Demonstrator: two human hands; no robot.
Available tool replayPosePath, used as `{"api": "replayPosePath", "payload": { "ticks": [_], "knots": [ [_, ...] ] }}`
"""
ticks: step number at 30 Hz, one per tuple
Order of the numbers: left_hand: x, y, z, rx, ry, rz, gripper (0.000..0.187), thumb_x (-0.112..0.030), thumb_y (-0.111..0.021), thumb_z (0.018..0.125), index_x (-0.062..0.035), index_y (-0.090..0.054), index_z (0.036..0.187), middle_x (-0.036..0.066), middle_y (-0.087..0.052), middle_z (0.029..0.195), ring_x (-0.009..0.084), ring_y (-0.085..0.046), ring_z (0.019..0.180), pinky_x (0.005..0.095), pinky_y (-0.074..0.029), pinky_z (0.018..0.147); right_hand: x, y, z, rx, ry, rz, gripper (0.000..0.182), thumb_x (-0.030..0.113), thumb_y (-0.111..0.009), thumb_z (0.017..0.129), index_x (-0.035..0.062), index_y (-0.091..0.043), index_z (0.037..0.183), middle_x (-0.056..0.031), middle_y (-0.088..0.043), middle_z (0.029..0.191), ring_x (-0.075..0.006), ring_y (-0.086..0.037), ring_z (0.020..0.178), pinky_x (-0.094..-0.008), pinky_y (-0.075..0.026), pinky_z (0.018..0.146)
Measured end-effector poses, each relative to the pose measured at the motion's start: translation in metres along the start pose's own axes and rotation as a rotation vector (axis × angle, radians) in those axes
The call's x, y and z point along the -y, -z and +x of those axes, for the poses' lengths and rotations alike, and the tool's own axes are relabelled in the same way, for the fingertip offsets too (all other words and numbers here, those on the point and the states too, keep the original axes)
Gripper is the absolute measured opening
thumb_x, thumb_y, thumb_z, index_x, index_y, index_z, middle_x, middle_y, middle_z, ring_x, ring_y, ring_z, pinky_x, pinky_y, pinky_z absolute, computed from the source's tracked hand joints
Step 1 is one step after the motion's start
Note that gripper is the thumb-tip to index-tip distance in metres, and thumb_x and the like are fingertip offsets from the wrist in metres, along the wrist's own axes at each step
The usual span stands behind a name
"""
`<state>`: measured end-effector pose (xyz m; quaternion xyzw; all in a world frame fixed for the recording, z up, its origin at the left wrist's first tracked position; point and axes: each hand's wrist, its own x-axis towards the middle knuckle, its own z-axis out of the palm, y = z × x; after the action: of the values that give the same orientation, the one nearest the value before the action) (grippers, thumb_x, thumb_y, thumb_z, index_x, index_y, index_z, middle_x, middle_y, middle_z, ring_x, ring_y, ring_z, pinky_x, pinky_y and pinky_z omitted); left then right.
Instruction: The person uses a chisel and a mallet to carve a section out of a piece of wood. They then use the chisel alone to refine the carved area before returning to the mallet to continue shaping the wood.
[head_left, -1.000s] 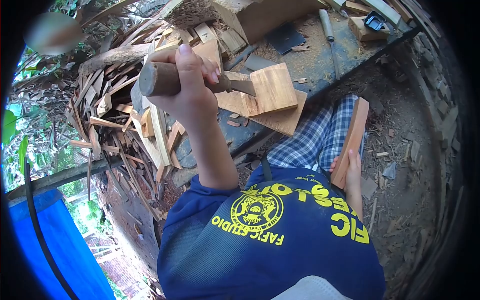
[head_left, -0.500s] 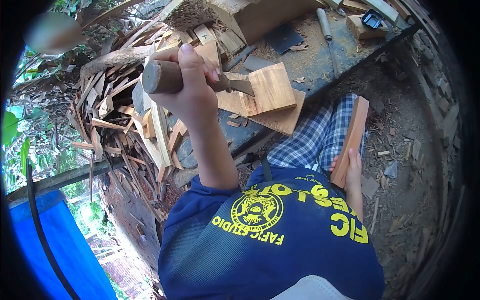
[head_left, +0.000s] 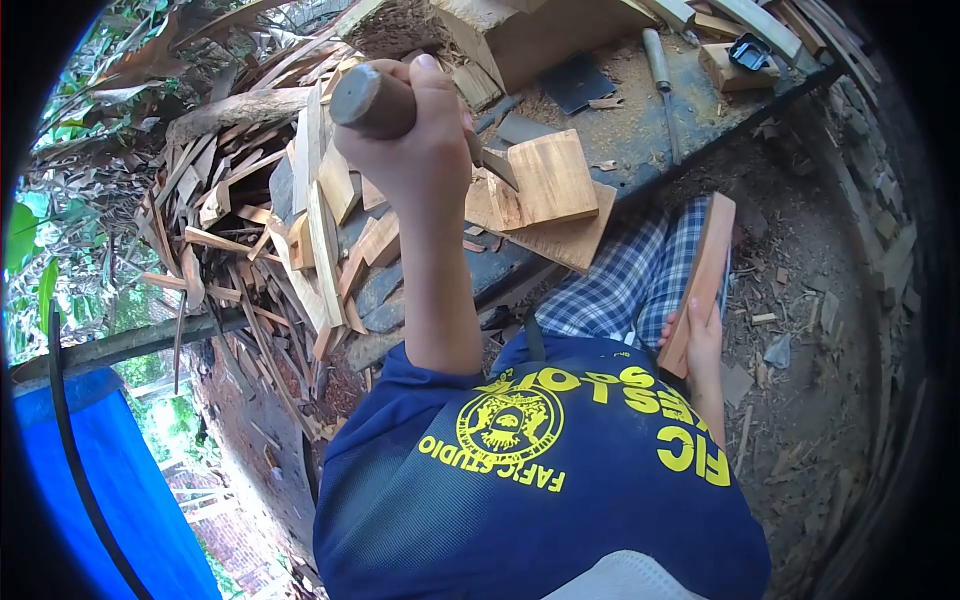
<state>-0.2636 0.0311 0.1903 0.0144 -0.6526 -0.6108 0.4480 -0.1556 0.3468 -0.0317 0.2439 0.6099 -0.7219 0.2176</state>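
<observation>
In my left hand point(head_left: 418, 150) is a chisel point(head_left: 372, 103) with a thick round wooden handle, its butt end tilted up toward me. The metal blade points right, its tip against or just over the left edge of a squared wood block point(head_left: 550, 178); contact is hard to tell. That block rests on a flat wooden board point(head_left: 580, 240) on the dark workbench. My right hand point(head_left: 703, 338) grips a long reddish wooden bar point(head_left: 708, 270) near its lower end, held upright beside my plaid-covered leg, apart from the block.
A second long-handled tool point(head_left: 657, 65) lies on the dark bench point(head_left: 630, 130) among sawdust. A large timber block point(head_left: 540, 40) stands at the back. A small black object point(head_left: 749, 52) sits on a wood piece. Offcuts point(head_left: 300, 230) pile up at the left.
My left hand has shifted right and slightly up, tipping the chisel handle steeper, with the blade staying by the block's left edge. My right hand and the bar are almost still.
</observation>
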Motion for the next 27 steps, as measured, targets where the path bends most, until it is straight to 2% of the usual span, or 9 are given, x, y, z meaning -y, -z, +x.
{"api": "replayPosePath", "payload": {
  "ticks": [7, 13, 14, 17, 21, 22, 23, 25, 27],
  "knots": [
    [0.007, 0.005, 0.012, -0.019, 0.059, 0.025, 0.012, -0.001, -0.063, 0.088, -0.0027, -0.054, 0.080, 0.003, -0.056, 0.059, 0.0086, -0.055, 0.046, 0.0229, -0.043, 0.043, 0.154, -0.064, -0.041, 0.420, 0.588, -0.194, 0.048, 0.032, -0.048, 0.105, 0.0051, -0.037, 0.143, -0.0058, -0.058, 0.086, -0.0114, -0.059, 0.072, -0.0255, -0.051, 0.067],
    [0.021, 0.003, 0.014, 0.010, 0.052, 0.233, 0.015, -0.011, -0.071, 0.081, 0.0003, -0.062, 0.087, 0.006, -0.065, 0.073, 0.0119, -0.064, 0.064, 0.0274, -0.052, 0.061, 0.272, -0.117, -0.085, 0.569, 0.960, -0.675, 0.042, 0.026, -0.052, 0.103, 0.0011, -0.047, 0.137, -0.0081, -0.063, 0.089, -0.0133, -0.059, 0.076, -0.0279, -0.049, 0.071],
    [0.027, -0.001, 0.014, -0.019, -0.081, 0.277, 0.014, -0.006, -0.066, 0.087, -0.0042, -0.060, 0.075, 0.001, -0.061, 0.064, 0.0085, -0.058, 0.054, 0.0244, -0.046, 0.052, 0.289, -0.126, -0.091, 0.610, 1.023, -0.729, 0.041, 0.026, -0.053, 0.102, 0.0006, -0.050, 0.134, -0.0082, -0.063, 0.088, -0.0136, -0.059, 0.077, -0.0281, -0.048, 0.071],
    [0.005, -0.012, 0.012, -0.023, -0.120, 0.272, 0.013, -0.010, -0.070, 0.084, -0.0017, -0.061, 0.080, 0.004, -0.063, 0.068, 0.0109, -0.061, 0.062, 0.0272, -0.049, 0.059, 0.348, -0.154, -0.109, 0.476, 1.364, -0.814, 0.038, 0.028, -0.046, 0.106, 0.0026, -0.050, 0.134, -0.0029, -0.062, 0.085, -0.0068, -0.055, 0.066, -0.0216, -0.044, 0.056],
    [0.003, -0.012, 0.009, -0.031, -0.101, 0.269, 0.015, -0.012, -0.072, 0.082, -0.0004, -0.062, 0.085, 0.007, -0.066, 0.073, 0.0123, -0.063, 0.067, 0.0297, -0.051, 0.064, 0.371, -0.204, -0.154, 0.272, 1.699, -0.526, 0.044, 0.042, -0.046, 0.104, 0.0013, -0.055, 0.118, -0.0031, -0.058, 0.070, -0.0091, -0.058, 0.057, -0.0243, -0.050, 0.053],
    [0.003, -0.011, 0.008, 0.004, -0.053, 0.272, 0.015, -0.012, -0.072, 0.082, -0.0003, -0.062, 0.085, 0.008, -0.066, 0.074, 0.0123, -0.063, 0.067, 0.0296, -0.051, 0.064, 0.358, -0.200, -0.140, 0.320, 1.677, -0.728, 0.038, 0.037, -0.049, 0.103, 0.0008, -0.055, 0.115, -0.0053, -0.061, 0.074, -0.0136, -0.060, 0.062, -0.0279, -0.051, 0.058],
    [0.002, -0.010, 0.008, -0.011, -0.064, 0.289, 0.016, -0.010, -0.072, 0.078, -0.0010, -0.066, 0.089, 0.014, -0.070, 0.074, 0.0239, -0.072, 0.070, 0.0338, -0.055, 0.066, 0.344, -0.196, -0.124, 0.362, 1.641, -0.925, 0.032, 0.031, -0.051, 0.103, 0.0004, -0.055, 0.111, -0.0074, -0.064, 0.078, -0.0181, -0.062, 0.066, -0.0314, -0.052, 0.064],
    [0.000, -0.009, 0.005, 0.033, -0.022, 0.199, 0.016, -0.010, -0.072, 0.077, -0.0008, -0.066, 0.089, 0.015, -0.071, 0.075, 0.0243, -0.073, 0.071, 0.0342, -0.055, 0.066, 0.322, -0.194, -0.137, 0.412, 1.234, -1.514, 0.031, 0.023, -0.060, 0.098, -0.0015, -0.055, 0.117, -0.0133, -0.068, 0.088, -0.0263, -0.066, 0.076, -0.0397, -0.053, 0.077],
    [0.000, -0.006, 0.002, 0.101, 0.038, 0.128, 0.017, -0.011, -0.072, 0.077, -0.0006, -0.066, 0.089, 0.015, -0.071, 0.075, 0.0247, -0.073, 0.071, 0.0346, -0.056, 0.067, 0.343, -0.193, -0.160, 0.422, 1.148, -1.507, 0.035, 0.025, -0.058, 0.099, -0.0011, -0.054, 0.121, -0.0135, -0.068, 0.088, -0.0242, -0.066, 0.076, -0.0389, -0.052, 0.076]
  ]
}}
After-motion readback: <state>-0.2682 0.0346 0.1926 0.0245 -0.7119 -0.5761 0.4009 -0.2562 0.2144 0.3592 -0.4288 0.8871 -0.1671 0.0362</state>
